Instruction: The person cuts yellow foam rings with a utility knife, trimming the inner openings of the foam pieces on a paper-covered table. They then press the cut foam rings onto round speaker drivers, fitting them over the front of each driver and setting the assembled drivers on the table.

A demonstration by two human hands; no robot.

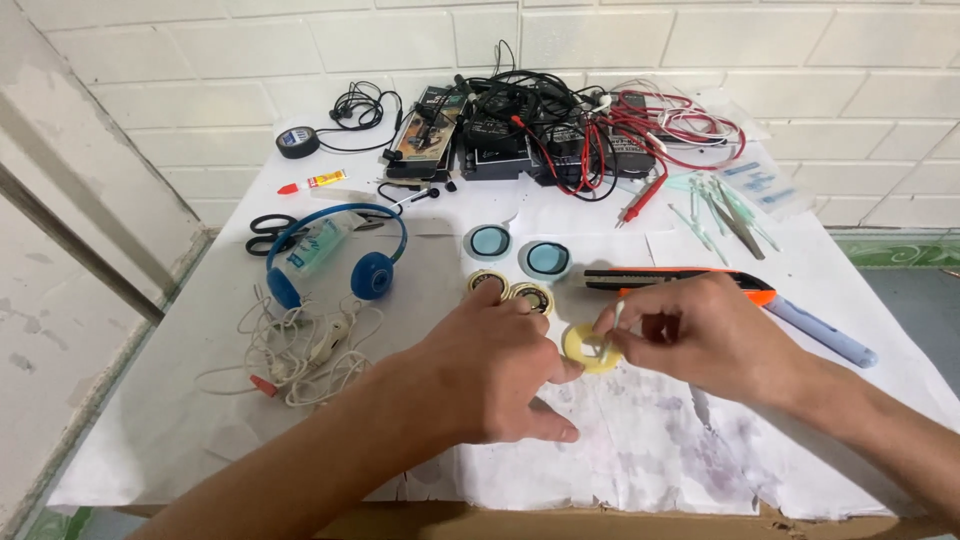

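Paper sheets cover the table (pixel 180 400) we work at, set against a white brick wall. At the back lies a tangle of black and red cables (pixel 590 125) over dark boxes, with a roll of black tape (pixel 297 142) and a small glue tube (pixel 312 183) to its left. Nearer us we see blue headphones (pixel 340 262) around a clear bottle, black scissors (pixel 268 233), a loose white cord (pixel 300 350), an orange-and-black utility knife (pixel 680 282), a pale blue pen (pixel 822 333), two blue-centred rings (pixel 517 250) and two small metal discs (pixel 510 290).

Our left hand (pixel 490 375) lies knuckles up, fingers curled, its fingertips pressing the edge of the yellow foam ring (pixel 590 350), which lies flat on the paper between our hands near the table's front. Our right hand (pixel 705 335) is closed in a pinch on a thin white stick (pixel 612 322), whose tip touches the ring's middle.

We judge the ring very light and soft, easily dented or torn and apt to slide on paper. It is best pinned gently at the outer rim with fingertips, not squeezed across the hole. The stick looks slim and bendable, so we hold it near its tip for control.
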